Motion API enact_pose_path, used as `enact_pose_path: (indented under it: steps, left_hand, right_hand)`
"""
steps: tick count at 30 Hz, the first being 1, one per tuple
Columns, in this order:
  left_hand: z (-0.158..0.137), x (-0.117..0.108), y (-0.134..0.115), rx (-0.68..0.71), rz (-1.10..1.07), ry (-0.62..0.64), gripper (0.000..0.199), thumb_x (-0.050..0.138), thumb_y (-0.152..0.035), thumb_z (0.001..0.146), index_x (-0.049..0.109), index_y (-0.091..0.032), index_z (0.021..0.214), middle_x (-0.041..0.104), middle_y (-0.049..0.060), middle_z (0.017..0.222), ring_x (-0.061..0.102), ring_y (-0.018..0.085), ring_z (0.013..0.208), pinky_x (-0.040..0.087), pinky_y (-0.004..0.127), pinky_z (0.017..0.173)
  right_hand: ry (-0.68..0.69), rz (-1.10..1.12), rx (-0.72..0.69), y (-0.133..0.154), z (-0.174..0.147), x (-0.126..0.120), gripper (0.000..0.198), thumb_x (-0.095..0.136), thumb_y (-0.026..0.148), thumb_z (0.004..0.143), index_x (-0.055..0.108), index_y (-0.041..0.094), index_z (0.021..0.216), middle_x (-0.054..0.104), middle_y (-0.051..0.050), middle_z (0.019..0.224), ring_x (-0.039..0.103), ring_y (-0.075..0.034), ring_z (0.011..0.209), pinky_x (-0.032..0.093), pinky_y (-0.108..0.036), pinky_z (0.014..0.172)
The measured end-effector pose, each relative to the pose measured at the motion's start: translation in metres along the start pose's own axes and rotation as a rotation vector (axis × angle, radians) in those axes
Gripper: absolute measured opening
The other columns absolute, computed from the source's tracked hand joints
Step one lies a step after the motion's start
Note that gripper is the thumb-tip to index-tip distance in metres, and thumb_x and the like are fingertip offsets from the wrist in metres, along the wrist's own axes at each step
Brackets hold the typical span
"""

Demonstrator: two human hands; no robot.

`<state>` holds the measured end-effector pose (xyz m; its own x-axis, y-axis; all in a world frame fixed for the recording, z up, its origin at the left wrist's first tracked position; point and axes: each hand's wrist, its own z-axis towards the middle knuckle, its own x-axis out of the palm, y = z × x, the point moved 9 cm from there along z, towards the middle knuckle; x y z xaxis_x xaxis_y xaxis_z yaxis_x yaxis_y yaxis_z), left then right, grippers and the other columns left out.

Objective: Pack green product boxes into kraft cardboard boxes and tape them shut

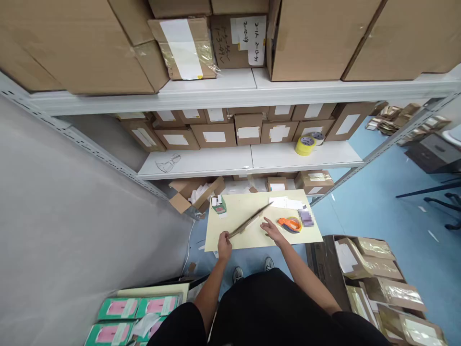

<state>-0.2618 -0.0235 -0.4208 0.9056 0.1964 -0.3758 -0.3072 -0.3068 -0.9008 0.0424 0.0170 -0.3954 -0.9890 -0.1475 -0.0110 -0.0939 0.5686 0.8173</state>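
A flat piece of brown cardboard (251, 220), seen nearly edge-on, slants across the pale yellow table (216, 235). Its near left end is pinched in my left hand (224, 246). To the right of the cardboard, my right hand (272, 231) hovers with its fingers apart and holds nothing. An orange tape dispenser (289, 223) lies just beyond that hand, to the right. White paper slips (286, 202) rest along the table's far edge. At the table's left stands a small green box (219, 204).
Metal shelving (201, 166) with several cardboard boxes rises behind the table; tape rolls (305, 145) and glasses (168, 163) sit on it. An open carton (196, 192) is beyond the table's left. A large box of taped parcels (382, 274) stands right; green packages (118, 308) lie lower left.
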Motion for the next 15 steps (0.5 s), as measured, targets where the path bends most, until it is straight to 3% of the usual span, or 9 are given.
enact_pose_path:
  steps: [2, 6, 11, 15]
  left_hand:
    - [-0.003, -0.001, -0.003, 0.053, 0.109, -0.07, 0.027, 0.056, -0.013, 0.071, 0.061, -0.021, 0.096, 0.067, 0.008, 0.106, 0.065, 0.028, 0.111, 0.05, 0.042, 0.102]
    - [-0.006, 0.007, -0.009, 0.048, 0.184, -0.067, 0.028, 0.056, -0.011, 0.072, 0.064, -0.02, 0.097, 0.07, 0.008, 0.109, 0.068, 0.027, 0.111, 0.053, 0.041, 0.103]
    - [-0.01, 0.011, -0.014, -0.024, 0.193, -0.051, 0.025, 0.064, -0.019, 0.081, 0.067, -0.018, 0.105, 0.075, 0.011, 0.109, 0.071, 0.027, 0.11, 0.057, 0.043, 0.1]
    - [-0.004, 0.01, -0.019, -0.101, 0.026, 0.012, 0.048, 0.08, -0.038, 0.079, 0.065, -0.016, 0.12, 0.076, 0.017, 0.12, 0.072, 0.032, 0.115, 0.058, 0.048, 0.1]
  right_hand:
    - [-0.062, 0.103, 0.026, 0.014, 0.01, -0.004, 0.095, 0.073, 0.063, 0.084, 0.034, 0.032, 0.164, 0.053, -0.015, 0.158, 0.061, -0.031, 0.135, 0.056, -0.044, 0.102]
    - [-0.217, 0.293, 0.056, 0.032, 0.027, -0.015, 0.109, 0.079, 0.063, 0.079, 0.024, 0.032, 0.167, 0.06, -0.014, 0.151, 0.074, -0.027, 0.109, 0.063, -0.037, 0.085]
    - [-0.21, 0.396, 0.023, 0.042, 0.046, -0.02, 0.094, 0.082, 0.038, 0.075, 0.038, 0.031, 0.158, 0.073, -0.009, 0.122, 0.075, -0.019, 0.079, 0.063, -0.033, 0.074]
    - [-0.152, 0.432, -0.004, 0.044, 0.053, -0.012, 0.078, 0.076, 0.019, 0.067, 0.053, 0.026, 0.141, 0.07, 0.001, 0.086, 0.068, -0.016, 0.065, 0.063, -0.034, 0.072]
